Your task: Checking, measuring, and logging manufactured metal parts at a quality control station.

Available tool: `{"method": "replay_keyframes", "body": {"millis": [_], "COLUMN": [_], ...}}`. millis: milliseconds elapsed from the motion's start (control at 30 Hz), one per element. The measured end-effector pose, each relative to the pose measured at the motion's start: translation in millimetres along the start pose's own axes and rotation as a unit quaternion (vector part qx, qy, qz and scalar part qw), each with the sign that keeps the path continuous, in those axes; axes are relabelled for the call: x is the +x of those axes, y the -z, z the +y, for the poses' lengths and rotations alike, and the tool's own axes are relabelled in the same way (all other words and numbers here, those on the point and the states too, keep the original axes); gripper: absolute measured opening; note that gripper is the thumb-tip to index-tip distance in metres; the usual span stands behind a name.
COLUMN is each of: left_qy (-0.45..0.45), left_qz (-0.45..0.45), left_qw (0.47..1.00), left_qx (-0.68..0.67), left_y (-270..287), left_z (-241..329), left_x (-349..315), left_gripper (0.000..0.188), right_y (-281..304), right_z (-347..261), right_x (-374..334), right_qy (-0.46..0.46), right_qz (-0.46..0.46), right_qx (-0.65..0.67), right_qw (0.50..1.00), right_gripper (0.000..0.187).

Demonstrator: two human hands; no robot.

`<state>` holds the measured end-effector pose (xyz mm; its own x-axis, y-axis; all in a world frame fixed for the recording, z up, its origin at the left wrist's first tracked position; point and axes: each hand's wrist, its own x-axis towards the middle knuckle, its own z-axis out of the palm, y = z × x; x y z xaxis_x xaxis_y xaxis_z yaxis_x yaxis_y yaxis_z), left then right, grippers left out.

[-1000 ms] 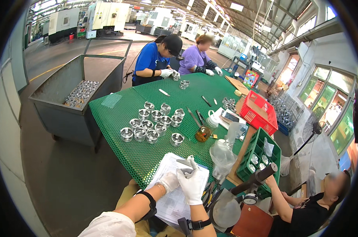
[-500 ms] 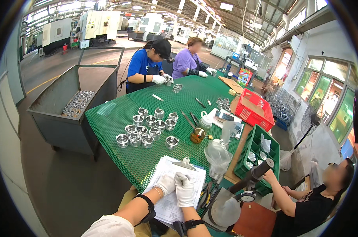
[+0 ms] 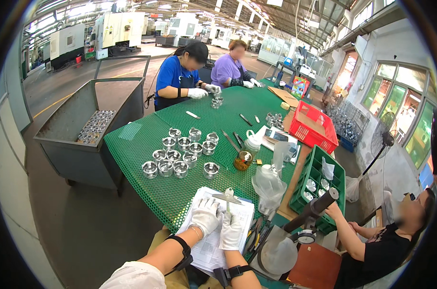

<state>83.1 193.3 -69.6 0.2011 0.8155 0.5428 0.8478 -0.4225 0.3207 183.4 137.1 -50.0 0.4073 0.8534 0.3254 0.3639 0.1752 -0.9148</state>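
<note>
A clipboard with printed sheets (image 3: 206, 251) lies at the near edge of the green table, its metal clip (image 3: 222, 198) toward the far end. On the sheets rests my left hand (image 3: 205, 216), white-gloved, fingers stretched out over the paper. My right hand (image 3: 232, 231), gloved too, is closed just beside it. A slim pale thing shows at its fingertips below the clip; I cannot make out what it is. Beyond the board stand several shiny metal pistons (image 3: 181, 169) in rough rows, one piston (image 3: 210, 170) set apart nearer to me.
A glass jar (image 3: 243, 160), white-lidded bottle (image 3: 252, 142) and plastic bag (image 3: 268, 185) stand right of the pistons. Pliers (image 3: 253, 237) and a dial gauge stand (image 3: 307, 235) are by my right arm. Green crate (image 3: 295, 212), red crate (image 3: 319, 137), metal cart (image 3: 78, 159). Co-workers sit at far and right sides.
My hands have drawn apart; the left has slid up the sheets and its fingers have straightened. Across the table, the co-worker in blue has lifted their head and moved their hands apart.
</note>
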Motion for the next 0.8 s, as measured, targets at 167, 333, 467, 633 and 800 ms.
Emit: {"method": "replay_keyframes", "body": {"millis": [167,333,467,633,800], "left_qy": [-0.005,0.014,0.028,0.001,0.021], "left_qz": [0.004,-0.030,-0.070,-0.064,-0.064], "left_qw": [1.000,0.998,0.994,0.996,0.997], "left_qx": [-0.008,-0.052,-0.074,-0.060,-0.047], "left_y": [-4,-6,3,9,5], "left_z": [-2,-1,4,0,3], "left_x": [-2,-2,3,-1,2], "left_gripper": [0.036,0.037,0.037,0.033,0.023], "right_y": [1,-1,7,33,102], "right_z": [7,13,11,-12,-50], "right_x": [-1,-1,3,-24,-93], "right_qy": [0.020,0.028,0.055,-0.065,-0.256], "right_qz": [-0.063,-0.051,-0.032,-0.214,-0.340], "right_qx": [-0.030,0.005,-0.053,-0.120,0.219], "right_qw": [0.997,0.998,0.997,0.967,0.878], "right_gripper": [0.027,0.030,0.028,0.025,0.030]}}
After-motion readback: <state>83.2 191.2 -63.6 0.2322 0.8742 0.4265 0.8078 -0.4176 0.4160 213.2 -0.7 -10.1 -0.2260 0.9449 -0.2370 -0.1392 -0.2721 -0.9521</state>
